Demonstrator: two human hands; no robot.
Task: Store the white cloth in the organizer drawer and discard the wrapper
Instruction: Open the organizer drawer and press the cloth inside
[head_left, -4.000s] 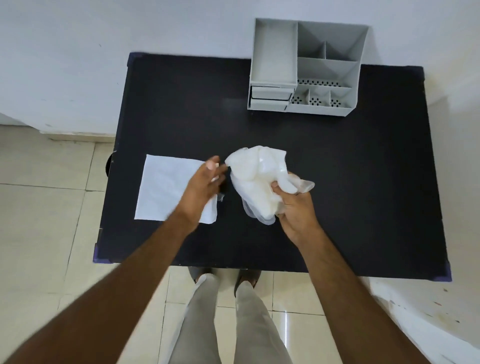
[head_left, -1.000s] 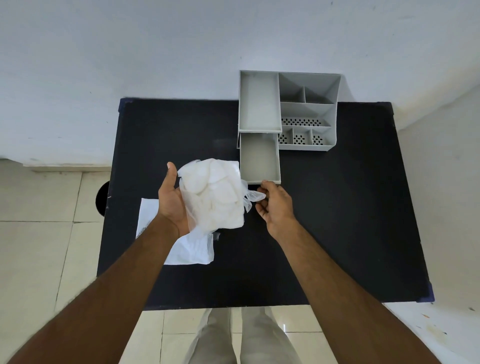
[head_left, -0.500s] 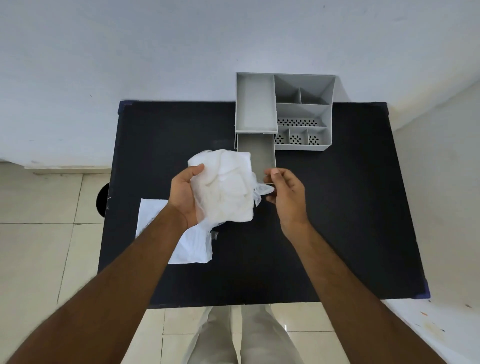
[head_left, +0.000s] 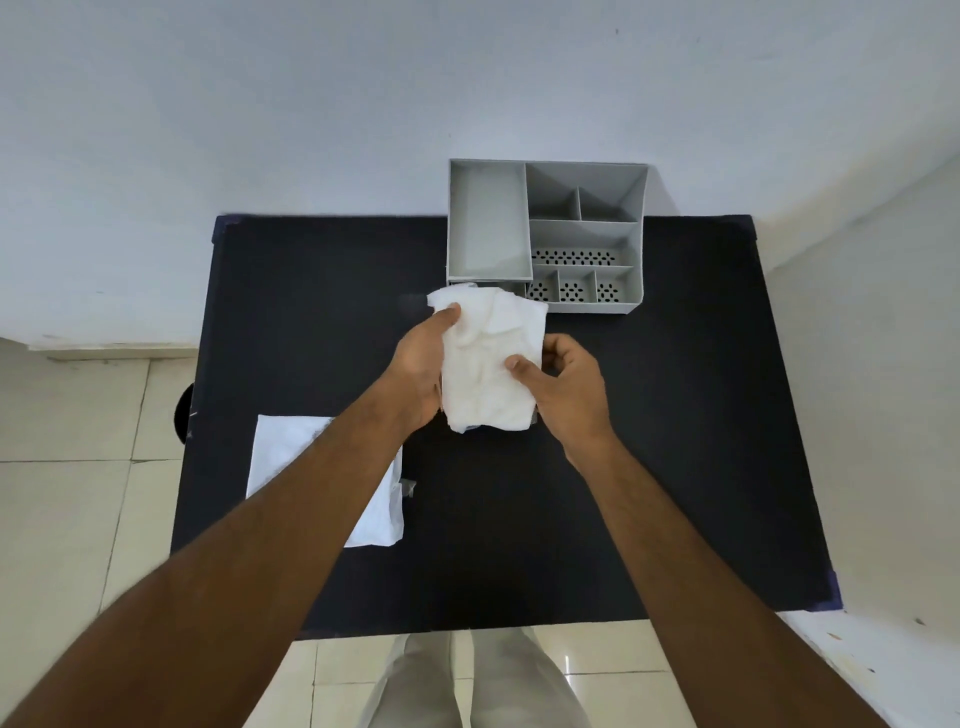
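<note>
A crumpled white cloth (head_left: 491, 358) lies over the pulled-out drawer of the grey organizer (head_left: 545, 234), hiding almost all of the drawer. My left hand (head_left: 423, 364) grips the cloth's left side, thumb on its upper left corner. My right hand (head_left: 563, 387) holds the cloth's right side, thumb pressing on top. A flat white wrapper (head_left: 322, 483) lies on the black table (head_left: 675, 441) at the near left, partly under my left forearm.
The organizer stands at the table's far edge against the white wall, with a long tray on its left and several small compartments on its right. A dark round object (head_left: 183, 413) shows beyond the table's left edge. Tiled floor surrounds the table.
Both hands have carried the cloth forward and down over the open drawer. My right hand has moved from the drawer front onto the cloth.
</note>
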